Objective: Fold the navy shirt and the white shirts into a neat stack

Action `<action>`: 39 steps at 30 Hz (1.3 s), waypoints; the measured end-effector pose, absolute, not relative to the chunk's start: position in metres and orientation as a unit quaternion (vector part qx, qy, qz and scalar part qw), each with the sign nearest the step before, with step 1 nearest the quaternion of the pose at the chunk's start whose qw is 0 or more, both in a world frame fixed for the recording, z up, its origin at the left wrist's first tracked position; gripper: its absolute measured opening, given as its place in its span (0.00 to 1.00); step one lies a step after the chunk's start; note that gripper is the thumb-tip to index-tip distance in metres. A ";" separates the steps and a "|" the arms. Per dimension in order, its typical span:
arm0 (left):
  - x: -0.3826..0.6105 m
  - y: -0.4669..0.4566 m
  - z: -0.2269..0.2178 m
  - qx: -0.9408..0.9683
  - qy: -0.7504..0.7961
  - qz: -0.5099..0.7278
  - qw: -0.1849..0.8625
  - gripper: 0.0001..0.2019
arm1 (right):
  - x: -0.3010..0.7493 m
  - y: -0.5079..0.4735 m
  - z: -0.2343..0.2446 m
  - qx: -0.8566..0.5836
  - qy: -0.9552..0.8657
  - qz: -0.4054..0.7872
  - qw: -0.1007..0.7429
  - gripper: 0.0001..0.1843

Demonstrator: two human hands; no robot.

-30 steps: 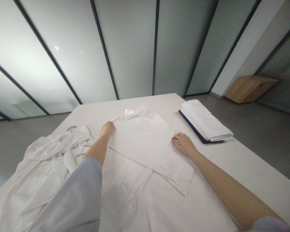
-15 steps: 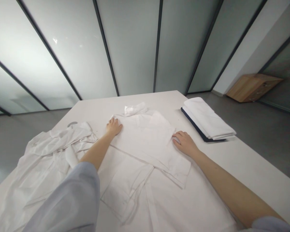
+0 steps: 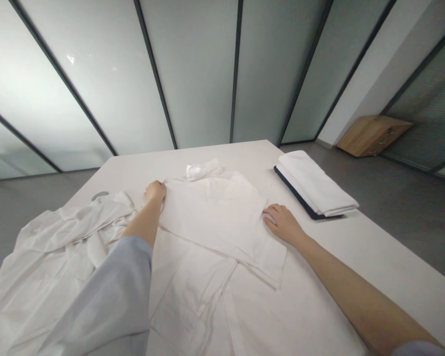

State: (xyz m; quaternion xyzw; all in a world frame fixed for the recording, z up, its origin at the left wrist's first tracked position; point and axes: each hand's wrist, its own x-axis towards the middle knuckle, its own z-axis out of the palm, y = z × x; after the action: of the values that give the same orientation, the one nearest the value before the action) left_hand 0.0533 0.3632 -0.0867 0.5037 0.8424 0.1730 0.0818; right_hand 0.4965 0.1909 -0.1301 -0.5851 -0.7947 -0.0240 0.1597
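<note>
A white shirt [image 3: 215,207] lies spread on the table, its collar [image 3: 203,169] at the far end. One sleeve is folded slantwise across its body, the cuff pointing to the lower right. My left hand [image 3: 155,192] is closed at the shirt's far left edge, its fingers curled over the fabric and partly hidden. Across from it, my right hand [image 3: 285,223] pinches the right edge, fingertips and thumb at the cloth. Below the folded sleeve, the lower part of the shirt runs toward me, with some creases.
To the left lies a crumpled heap of white garments [image 3: 66,247], with a small grey object [image 3: 100,196] behind it. Folded white cloth [image 3: 315,183] rests on a dark flat item [image 3: 296,193] at the right table edge. A wooden cabinet [image 3: 373,134] stands beyond on the floor.
My left hand has shifted left to the shirt's outer edge, its fingers now curled where they lay flatter before. The right hand stays at the right edge. The view has moved slightly.
</note>
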 end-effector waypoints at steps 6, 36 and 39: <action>0.072 0.331 -0.078 0.601 0.782 0.157 -0.050 0.21 | 0.497 0.191 -0.131 -0.585 -0.794 -0.024 0.165 0.16; 0.093 0.243 -0.095 0.752 0.659 -0.012 -0.009 0.31 | 0.458 0.206 -0.076 -0.537 -0.841 -0.065 0.011 0.17; 0.106 0.253 -0.100 0.768 0.638 0.057 -0.002 0.30 | 0.434 0.232 -0.078 -0.524 -0.847 -0.058 0.069 0.18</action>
State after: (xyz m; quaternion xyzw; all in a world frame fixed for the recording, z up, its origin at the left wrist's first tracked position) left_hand 0.1063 0.2527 -0.0996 0.7683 0.6376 0.0569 -0.0019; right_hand 0.4341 0.2316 -0.0776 -0.5244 -0.8466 -0.0578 0.0694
